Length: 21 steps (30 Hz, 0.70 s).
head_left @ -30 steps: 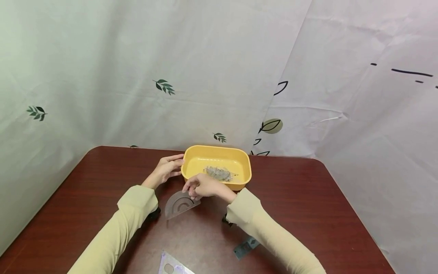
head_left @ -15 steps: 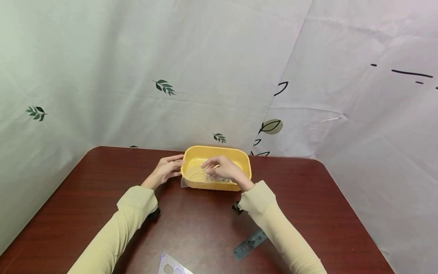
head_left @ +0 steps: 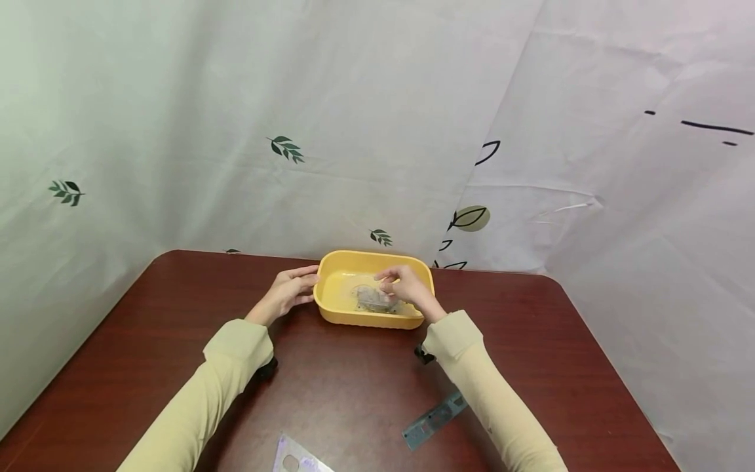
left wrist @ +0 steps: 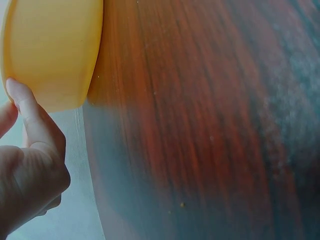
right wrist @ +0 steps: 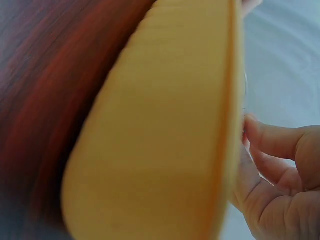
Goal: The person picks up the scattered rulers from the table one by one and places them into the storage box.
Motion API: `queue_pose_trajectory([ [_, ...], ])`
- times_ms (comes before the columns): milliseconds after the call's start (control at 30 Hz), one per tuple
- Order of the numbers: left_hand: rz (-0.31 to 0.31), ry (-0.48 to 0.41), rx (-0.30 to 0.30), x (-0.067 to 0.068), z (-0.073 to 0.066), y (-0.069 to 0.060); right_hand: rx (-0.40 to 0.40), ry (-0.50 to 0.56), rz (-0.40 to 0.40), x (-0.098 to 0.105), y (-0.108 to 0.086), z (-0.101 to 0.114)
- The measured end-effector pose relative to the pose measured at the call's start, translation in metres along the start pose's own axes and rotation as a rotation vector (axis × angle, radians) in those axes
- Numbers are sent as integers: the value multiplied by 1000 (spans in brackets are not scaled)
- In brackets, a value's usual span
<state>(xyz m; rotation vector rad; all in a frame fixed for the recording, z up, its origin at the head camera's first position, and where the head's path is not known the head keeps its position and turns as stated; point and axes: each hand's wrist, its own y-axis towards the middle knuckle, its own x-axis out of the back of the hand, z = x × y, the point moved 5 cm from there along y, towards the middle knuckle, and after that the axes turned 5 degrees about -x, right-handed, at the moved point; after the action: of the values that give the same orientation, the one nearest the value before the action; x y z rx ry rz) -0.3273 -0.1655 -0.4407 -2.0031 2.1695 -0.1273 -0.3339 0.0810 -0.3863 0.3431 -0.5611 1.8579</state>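
In the head view a yellow plastic basin (head_left: 368, 319) stands near the table's far edge. My left hand (head_left: 285, 295) rests fairly straight fingers against its left end; the left wrist view shows a fingertip on the outer wall. My right hand (head_left: 406, 286) reaches over the basin's right part and pinches a clear plastic protractor (head_left: 361, 295), whose outline is faint against the yellow. Under the protractor lies a crumpled greyish bundle (head_left: 377, 303), partly hidden. In the right wrist view the basin's wall (right wrist: 155, 110) hides most of what the right fingers (right wrist: 272, 140) hold.
On the dark red table (head_left: 330, 387), a bluish ruler-like strip (head_left: 433, 419) lies beside the right forearm. A clear flat piece with purple marks and a round hole (head_left: 297, 457) sits at the front edge of view. A white printed curtain (head_left: 236, 164) hangs behind.
My right hand has carried the protractor from in front of the basin up over its near rim, then rightward above the greyish bundle. My left hand stays at the basin's left end.
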Motion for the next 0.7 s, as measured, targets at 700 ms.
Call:
queue_pose_trajectory([
  [700,11,9,-18,-1,0,1,-56,-336,-207,1,6,-26],
])
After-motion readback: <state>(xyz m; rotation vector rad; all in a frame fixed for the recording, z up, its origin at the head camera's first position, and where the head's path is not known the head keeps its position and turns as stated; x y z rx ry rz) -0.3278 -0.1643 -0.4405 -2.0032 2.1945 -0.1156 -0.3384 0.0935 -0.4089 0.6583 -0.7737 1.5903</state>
